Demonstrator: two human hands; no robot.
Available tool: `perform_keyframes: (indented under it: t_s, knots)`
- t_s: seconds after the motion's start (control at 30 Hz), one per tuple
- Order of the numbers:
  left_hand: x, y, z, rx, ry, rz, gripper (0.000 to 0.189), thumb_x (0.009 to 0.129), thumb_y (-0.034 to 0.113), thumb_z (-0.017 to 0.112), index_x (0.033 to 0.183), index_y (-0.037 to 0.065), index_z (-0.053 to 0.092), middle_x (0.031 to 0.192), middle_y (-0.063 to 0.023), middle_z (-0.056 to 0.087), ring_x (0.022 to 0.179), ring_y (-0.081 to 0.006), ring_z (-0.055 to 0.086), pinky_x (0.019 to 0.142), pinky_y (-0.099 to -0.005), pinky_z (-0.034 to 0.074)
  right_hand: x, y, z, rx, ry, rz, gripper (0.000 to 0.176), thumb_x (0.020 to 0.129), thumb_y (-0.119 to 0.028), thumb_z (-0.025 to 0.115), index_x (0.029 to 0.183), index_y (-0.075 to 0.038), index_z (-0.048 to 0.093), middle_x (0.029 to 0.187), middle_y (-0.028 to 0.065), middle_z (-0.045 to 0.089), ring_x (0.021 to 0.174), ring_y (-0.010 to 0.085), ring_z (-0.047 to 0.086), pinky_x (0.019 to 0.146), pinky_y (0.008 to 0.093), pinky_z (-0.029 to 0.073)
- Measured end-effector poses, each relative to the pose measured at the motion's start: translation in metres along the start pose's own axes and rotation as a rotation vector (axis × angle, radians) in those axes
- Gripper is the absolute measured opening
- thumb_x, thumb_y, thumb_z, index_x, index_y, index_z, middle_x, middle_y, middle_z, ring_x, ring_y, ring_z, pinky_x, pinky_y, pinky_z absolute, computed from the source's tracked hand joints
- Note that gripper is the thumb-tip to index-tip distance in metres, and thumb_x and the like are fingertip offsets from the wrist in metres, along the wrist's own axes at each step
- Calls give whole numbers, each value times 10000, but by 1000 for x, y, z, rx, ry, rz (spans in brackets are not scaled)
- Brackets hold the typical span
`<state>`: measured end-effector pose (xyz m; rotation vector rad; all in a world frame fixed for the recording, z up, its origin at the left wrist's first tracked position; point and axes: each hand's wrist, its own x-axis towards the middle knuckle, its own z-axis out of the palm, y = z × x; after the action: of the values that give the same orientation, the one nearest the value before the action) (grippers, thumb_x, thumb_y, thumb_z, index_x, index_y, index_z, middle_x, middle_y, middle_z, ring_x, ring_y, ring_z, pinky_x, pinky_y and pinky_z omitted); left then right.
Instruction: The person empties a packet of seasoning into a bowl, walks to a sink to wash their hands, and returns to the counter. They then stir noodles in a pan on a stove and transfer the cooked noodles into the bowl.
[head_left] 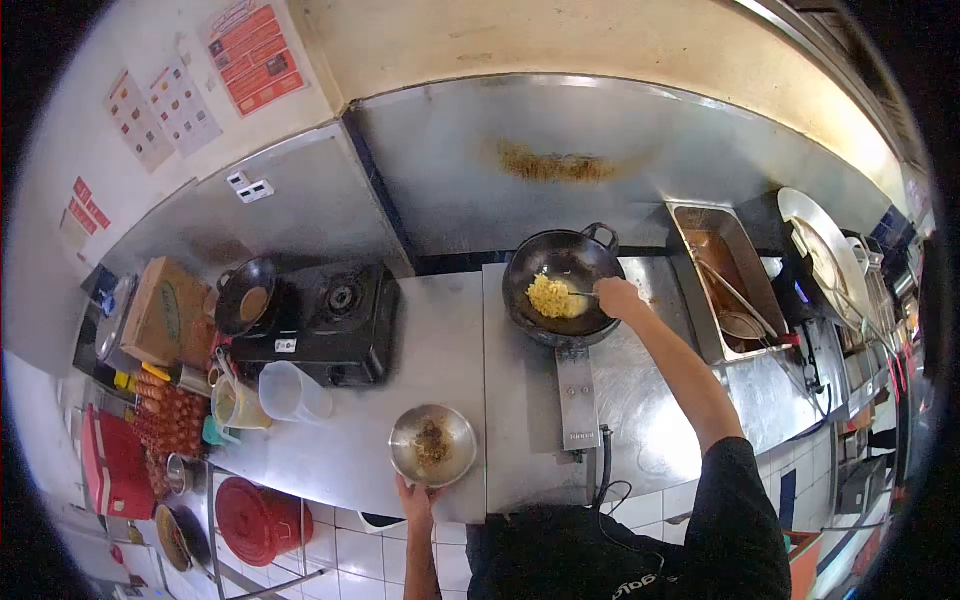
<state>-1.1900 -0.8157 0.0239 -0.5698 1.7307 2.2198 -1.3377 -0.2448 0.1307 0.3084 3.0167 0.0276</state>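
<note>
My right hand (618, 298) is closed round the handle of a metal utensil, whose far end is in yellow food (552, 298) like scrambled egg. That food lies in a black wok (592, 254) on a burner. At the front edge of the counter, my left hand (416, 496) grips the near rim of a steel bowl (462, 440). Brown, crumbly food (432, 444) sits at the bottom of the bowl.
A black gas stove (360, 345) with a small pan (262, 270), a clear plastic jug (293, 392) and egg trays (165, 430) stand left. A steel tray with brown liquid (712, 262) and a large pan (822, 245) are right. A red bin (258, 520) is below.
</note>
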Motion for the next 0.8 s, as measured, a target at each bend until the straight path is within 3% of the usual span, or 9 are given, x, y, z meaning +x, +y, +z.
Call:
perform_keyframes:
  t_s: [0.07,0.13,0.23,0.37,0.43,0.47,0.53,0.63,0.8]
  knots:
    - [4,6,6,-23,-27,36,548,883,59,511,1374,121,273,1160,-176,539,853,-253,632,625,-319,577,-11,-1,-10,-39,29,69,200,831,-140,518,937,-81,677,879,124,675,859,313,654,746,419,524]
    - [4,14,15,-53,-44,72,535,880,72,521,1364,122,299,1136,-167,553,844,-243,634,609,-303,574,-18,-1,-18,-99,237,41,203,824,-135,516,932,-60,670,920,136,675,839,325,661,734,443,524]
    - [8,35,28,28,-49,14,531,873,83,535,1357,128,320,1087,-157,577,806,-230,638,613,-311,573,-15,-1,-27,-20,115,50,237,826,-165,488,989,-70,631,1022,159,649,964,361,617,764,531,492]
    - [25,52,50,26,-96,50,522,883,106,546,1356,134,327,1033,-152,604,751,-216,648,615,-326,566,-2,8,-15,68,-5,-7,206,828,-187,508,935,-64,632,962,157,653,924,360,624,759,534,491]
    - [38,68,67,19,-81,67,518,884,113,551,1353,136,331,1024,-152,606,723,-208,646,610,-326,561,23,28,30,112,20,-242,189,829,-214,527,905,-78,632,939,157,653,906,356,627,756,531,493]
    - [46,76,77,39,-108,80,524,885,114,553,1357,137,327,1013,-151,607,707,-203,643,606,-324,559,25,27,34,112,23,-248,189,829,-214,527,905,-78,632,939,157,653,906,356,627,756,531,493]
    - [66,95,96,59,-134,99,529,885,115,555,1361,138,323,1003,-151,607,692,-198,639,601,-321,557,24,23,41,301,68,-168,176,830,-241,548,887,-100,638,919,158,655,881,368,628,743,527,494]
    - [104,116,127,135,-183,123,555,903,136,552,1392,156,291,1072,-137,590,748,-206,645,591,-311,566,-5,-7,-11,173,144,-46,171,831,-255,561,903,-120,636,925,147,652,874,373,619,724,534,487]
    - [142,146,180,243,-260,174,521,931,111,499,1403,173,288,1106,-149,586,716,-218,663,604,-320,580,-7,-12,-12,151,194,33,190,810,-234,557,933,-109,630,931,133,648,917,346,605,757,509,478]
